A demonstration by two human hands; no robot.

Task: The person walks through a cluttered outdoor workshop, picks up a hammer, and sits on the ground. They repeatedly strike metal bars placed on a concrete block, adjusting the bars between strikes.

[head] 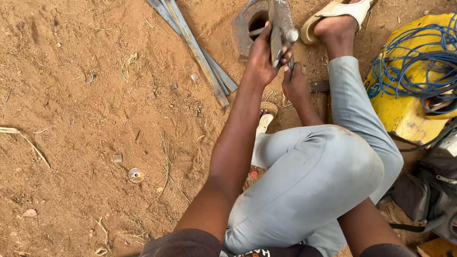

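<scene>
I sit on sandy ground with my knees bent, in light grey trousers. My left hand [261,58] is closed around a grey metal piece [282,21] and holds it upright above the ground. Just below it, my right hand [295,83] closes its fingers on the piece's dark lower end; what exactly it pinches there is hard to tell. Behind the piece a square metal plate with a round hole [245,26] lies on the sand.
Several long flat metal strips [200,57] lie diagonally at upper middle. A yellow machine [404,109] wrapped in blue cable [419,62] stands at right, above a black bag [428,195]. My sandalled foot [338,14] is at the top. A small shiny disc [136,175] lies at left.
</scene>
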